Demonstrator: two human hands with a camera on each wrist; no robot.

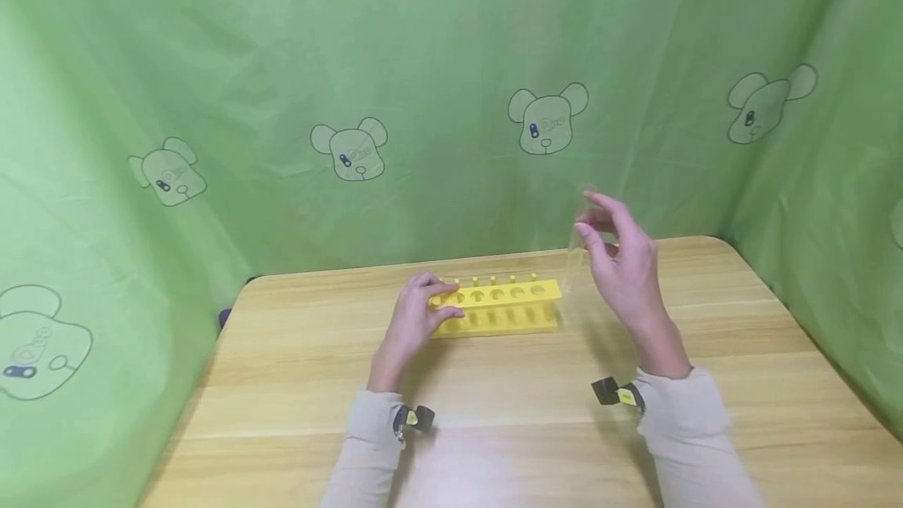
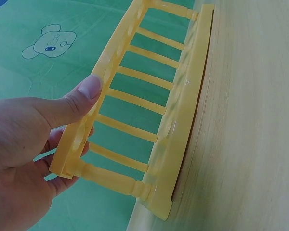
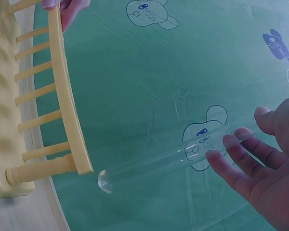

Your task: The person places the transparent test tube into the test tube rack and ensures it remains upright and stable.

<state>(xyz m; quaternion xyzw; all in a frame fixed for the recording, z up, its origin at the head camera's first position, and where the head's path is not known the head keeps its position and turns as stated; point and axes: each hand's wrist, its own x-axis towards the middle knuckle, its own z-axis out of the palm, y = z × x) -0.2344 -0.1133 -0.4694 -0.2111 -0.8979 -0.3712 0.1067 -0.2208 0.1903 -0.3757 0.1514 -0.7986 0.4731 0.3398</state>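
A yellow test tube rack (image 1: pixel 504 303) stands on the wooden table, with a row of round holes along its upper plate. My left hand (image 1: pixel 415 309) grips the rack's left end, thumb in front and fingers behind; the left wrist view shows the thumb on the upper plate (image 2: pixel 73 137). Up and to the right, my right hand (image 1: pixel 629 269) pinches a clear test tube (image 3: pixel 149 162) near its upper end. The tube's rounded bottom points down, close beside the rack's right end and apart from it in the right wrist view. No tubes show in the rack.
The light wooden table (image 1: pixel 296 382) has its back edge against a green curtain (image 1: pixel 437 61) printed with bear heads. The curtain also hangs at both sides. A small black camera (image 1: pixel 423 418) sits at the left wrist, and another camera (image 1: pixel 605 390) at the right.
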